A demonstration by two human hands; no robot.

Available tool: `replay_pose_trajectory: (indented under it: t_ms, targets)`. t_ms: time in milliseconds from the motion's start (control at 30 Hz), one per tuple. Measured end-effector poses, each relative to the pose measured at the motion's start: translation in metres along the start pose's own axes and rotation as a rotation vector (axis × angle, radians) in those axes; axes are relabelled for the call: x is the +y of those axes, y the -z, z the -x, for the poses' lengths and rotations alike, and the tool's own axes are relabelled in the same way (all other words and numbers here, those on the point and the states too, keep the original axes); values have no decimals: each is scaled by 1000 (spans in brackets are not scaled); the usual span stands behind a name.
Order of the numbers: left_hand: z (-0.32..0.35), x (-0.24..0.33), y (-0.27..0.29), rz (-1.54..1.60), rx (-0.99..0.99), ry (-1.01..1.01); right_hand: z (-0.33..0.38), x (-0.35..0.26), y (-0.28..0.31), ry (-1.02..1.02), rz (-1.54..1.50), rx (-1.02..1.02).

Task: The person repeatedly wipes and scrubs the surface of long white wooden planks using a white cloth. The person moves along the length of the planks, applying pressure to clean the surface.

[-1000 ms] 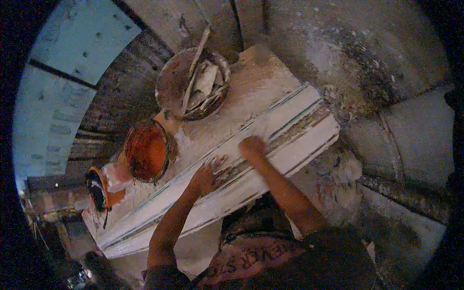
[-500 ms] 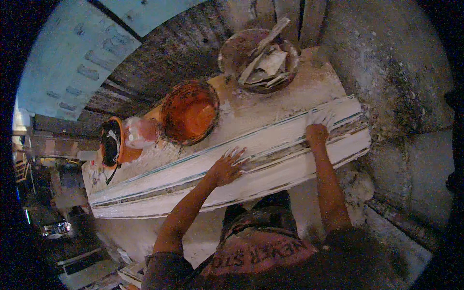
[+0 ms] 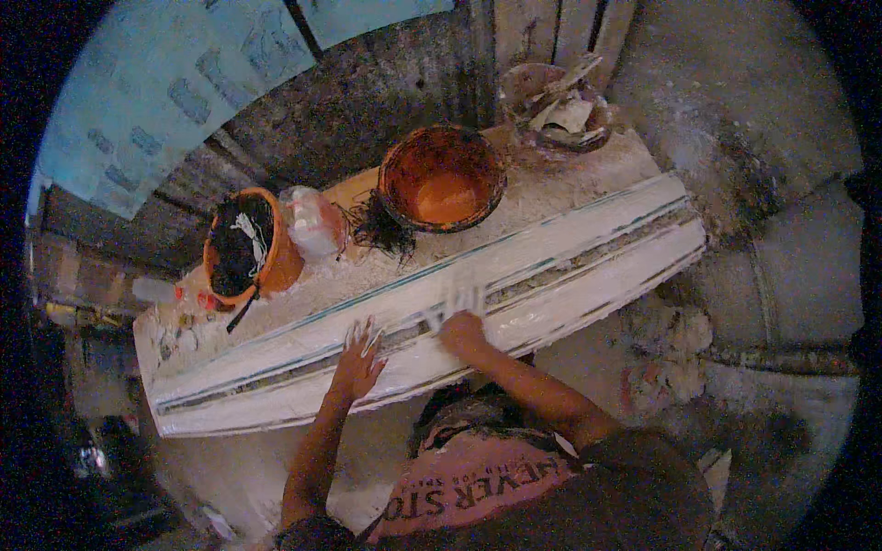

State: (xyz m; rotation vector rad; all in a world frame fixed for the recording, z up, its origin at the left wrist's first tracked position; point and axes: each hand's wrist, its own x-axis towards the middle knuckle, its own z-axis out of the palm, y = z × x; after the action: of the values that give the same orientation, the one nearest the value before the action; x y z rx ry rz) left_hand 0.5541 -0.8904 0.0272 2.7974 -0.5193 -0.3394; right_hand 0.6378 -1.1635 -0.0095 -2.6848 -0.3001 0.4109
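Observation:
A long, white-coated piece with dark grooves and a blue-green line along its length [image 3: 588,225] lies slantwise across the table. It looks like a plaster moulding, wet in places. My left hand [image 3: 360,367] rests on its left half, fingers spread and smeared with white. Over the middle groove is my right hand [image 3: 462,335], its white-covered fingers stretched out but blurred by motion. Neither hand shows a tool in it. How firmly the right fingers touch the surface cannot be made out.
Behind the piece stand an orange tub [image 3: 446,188], a bowl of pale scraps and a stick [image 3: 560,115], a clear plastic bag [image 3: 315,220], and an orange pot with dark fibres and white string [image 3: 246,248]. Dark fibres [image 3: 384,234] lie beside the tub.
My right hand has swept leftward along the piece from its far right end to the middle. My left hand has shifted left and nearer. The view has turned somewhat.

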Motion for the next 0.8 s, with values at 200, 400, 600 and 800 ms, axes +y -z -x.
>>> replay_pose_trajectory:
  t_ms: [200,400,600,800]
  targets:
    - [14,-32,7,-59,-16,-57,-40,-49,-44,193,182,-245]
    - [-27,-19,6,-22,-37,-157,-85,40,-40,-58,224,2]
    - [-65,-4,4,-28,-67,-269,-134,237,10,-415,227,99]
    - [-106,20,0,-81,-109,-368,-132,435,110,-254,428,318]
